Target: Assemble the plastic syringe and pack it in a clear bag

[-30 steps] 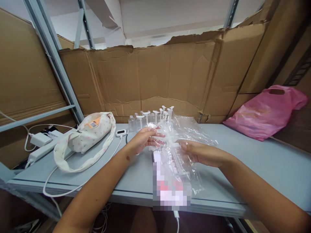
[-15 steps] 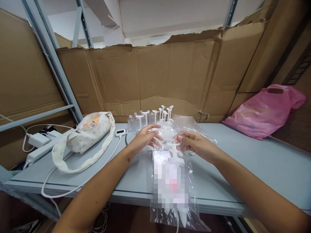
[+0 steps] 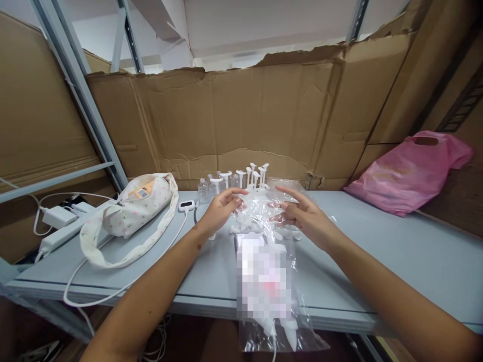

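Observation:
A clear plastic bag (image 3: 302, 338) hangs from between my hands, down past the table's front edge. White plastic pieces with pointed ends (image 3: 290, 333) show in its lower part. My left hand (image 3: 222, 210) pinches the upper left of the film between thumb and fingers. On the opposite side my right hand (image 3: 304, 216) pinches the film, its index finger stretched out. White pump heads (image 3: 255, 177) stand just beyond my hands. Beneath them lie more white plastic parts (image 3: 249, 225), partly hidden by the film. A phone-like screen behind the bag is blurred over.
Clear ribbed bottles (image 3: 204, 191) stand at the back, left of the pump heads. A floral cloth bag (image 3: 139, 203), a small white device (image 3: 186, 205) with a cable and a power strip (image 3: 64, 239) lie left. A pink plastic bag (image 3: 407, 176) rests right, before cardboard walls (image 3: 241, 115).
My right index finger has lifted and straightened. The film between my hands is drawn up more, and the bag's lower end has shifted slightly right. My left fingers have closed together.

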`<state>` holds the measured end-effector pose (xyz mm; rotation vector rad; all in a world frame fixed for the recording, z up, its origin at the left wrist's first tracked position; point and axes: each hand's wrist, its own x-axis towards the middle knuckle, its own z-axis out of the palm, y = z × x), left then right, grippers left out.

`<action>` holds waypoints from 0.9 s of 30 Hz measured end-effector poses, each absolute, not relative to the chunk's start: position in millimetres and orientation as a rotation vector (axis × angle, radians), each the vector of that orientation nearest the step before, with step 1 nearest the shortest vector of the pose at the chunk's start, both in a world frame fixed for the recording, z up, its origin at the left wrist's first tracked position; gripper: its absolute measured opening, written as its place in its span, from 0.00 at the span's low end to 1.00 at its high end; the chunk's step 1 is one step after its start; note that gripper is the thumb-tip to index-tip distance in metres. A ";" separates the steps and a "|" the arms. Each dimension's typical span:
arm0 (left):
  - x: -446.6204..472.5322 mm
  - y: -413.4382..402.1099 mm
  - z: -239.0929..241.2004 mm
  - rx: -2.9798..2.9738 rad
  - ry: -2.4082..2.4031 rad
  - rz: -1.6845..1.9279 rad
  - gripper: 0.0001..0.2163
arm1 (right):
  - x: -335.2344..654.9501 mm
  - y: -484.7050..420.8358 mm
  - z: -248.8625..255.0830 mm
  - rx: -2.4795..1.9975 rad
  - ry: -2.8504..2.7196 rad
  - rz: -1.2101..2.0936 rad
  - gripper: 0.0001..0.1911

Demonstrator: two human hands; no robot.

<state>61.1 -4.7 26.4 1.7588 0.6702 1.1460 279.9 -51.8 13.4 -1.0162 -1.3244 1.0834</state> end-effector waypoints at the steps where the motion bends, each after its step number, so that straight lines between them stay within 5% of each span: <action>1: 60.6 -5.8 26.8 1.789 0.667 1.126 0.09 | 280.1 -52.1 13.5 -1.004 -1.328 1.065 0.27; 10: 59.1 -9.0 28.3 1.866 0.609 1.015 0.07 | 282.9 -47.8 10.0 -0.932 -1.310 0.983 0.08; 27: 58.6 -7.3 28.4 1.935 0.678 1.085 0.08 | 284.7 -49.3 11.7 -0.982 -1.419 0.906 0.15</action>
